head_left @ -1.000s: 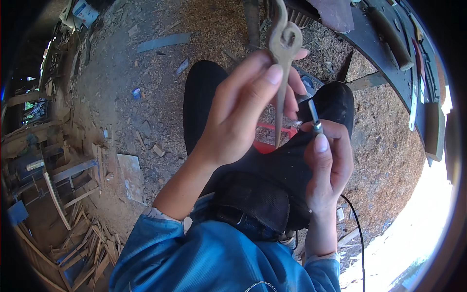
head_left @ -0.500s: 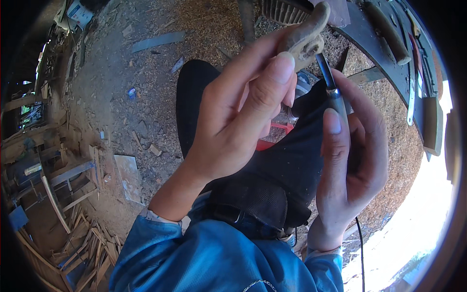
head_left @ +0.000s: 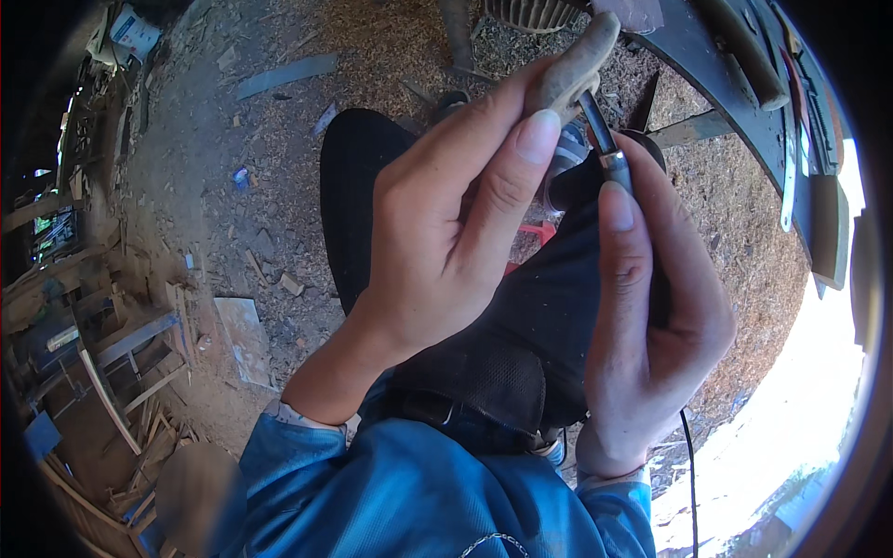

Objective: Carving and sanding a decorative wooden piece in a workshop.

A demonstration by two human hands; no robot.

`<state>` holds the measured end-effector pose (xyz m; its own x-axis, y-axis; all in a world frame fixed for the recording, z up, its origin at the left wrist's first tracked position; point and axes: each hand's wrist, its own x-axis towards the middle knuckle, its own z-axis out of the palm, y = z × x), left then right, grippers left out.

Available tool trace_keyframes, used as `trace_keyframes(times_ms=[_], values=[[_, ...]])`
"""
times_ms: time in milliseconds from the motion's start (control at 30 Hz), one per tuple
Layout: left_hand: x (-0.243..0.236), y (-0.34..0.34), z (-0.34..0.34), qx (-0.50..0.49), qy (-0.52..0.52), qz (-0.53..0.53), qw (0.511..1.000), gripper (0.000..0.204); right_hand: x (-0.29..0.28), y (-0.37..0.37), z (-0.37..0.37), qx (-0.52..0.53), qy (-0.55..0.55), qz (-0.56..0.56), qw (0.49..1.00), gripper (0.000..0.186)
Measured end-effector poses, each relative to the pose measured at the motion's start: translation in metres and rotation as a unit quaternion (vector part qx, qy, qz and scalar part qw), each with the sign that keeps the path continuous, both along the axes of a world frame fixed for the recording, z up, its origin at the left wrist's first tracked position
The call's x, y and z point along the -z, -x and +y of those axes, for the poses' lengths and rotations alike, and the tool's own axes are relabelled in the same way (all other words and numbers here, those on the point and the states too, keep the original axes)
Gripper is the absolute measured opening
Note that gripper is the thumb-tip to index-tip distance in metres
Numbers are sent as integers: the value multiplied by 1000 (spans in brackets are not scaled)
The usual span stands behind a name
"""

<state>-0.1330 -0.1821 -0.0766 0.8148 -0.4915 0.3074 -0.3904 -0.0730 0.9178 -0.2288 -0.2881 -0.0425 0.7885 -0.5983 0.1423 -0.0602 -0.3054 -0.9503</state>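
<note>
My left hand (head_left: 445, 214) is closed on a small curved piece of carved wood (head_left: 581, 60), pinched between thumb and fingers at the upper middle. Its smooth, rounded end points up and to the right. In my right hand (head_left: 656, 298) is a slim gouge (head_left: 598, 126) with a dark metal blade and a shiny collar. My right thumb lies along the handle just below that collar. The blade's tip meets the lower right edge of the wood, and the exact contact is hidden behind the piece. My fingers cover most of the handle.
A dark curved bench (head_left: 716, 79) at the upper right bears a wooden-handled tool (head_left: 741, 51) and several blades. A ribbed basket (head_left: 532, 14) stands at the top. Wood scraps pile up at the lower left, beside a blurred brown rounded shape (head_left: 198, 498). Shavings cover the floor.
Both hands have shifted slightly left with the wood and gouge. The wood has turned, so its carved hollow no longer shows. A blurred brown shape has appeared at the lower left.
</note>
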Motion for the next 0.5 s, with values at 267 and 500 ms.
trace_keyframes(times_ms=[267, 500], values=[[-5, 1, 5, 3, -19, 51, 999, 45, 8, 0, -8, -15, 260, 22, 965, 33], [-17, 7, 3, -7, 8, 125, 992, 45, 6, -2, -17, -67, 240, 14, 968, 34]])
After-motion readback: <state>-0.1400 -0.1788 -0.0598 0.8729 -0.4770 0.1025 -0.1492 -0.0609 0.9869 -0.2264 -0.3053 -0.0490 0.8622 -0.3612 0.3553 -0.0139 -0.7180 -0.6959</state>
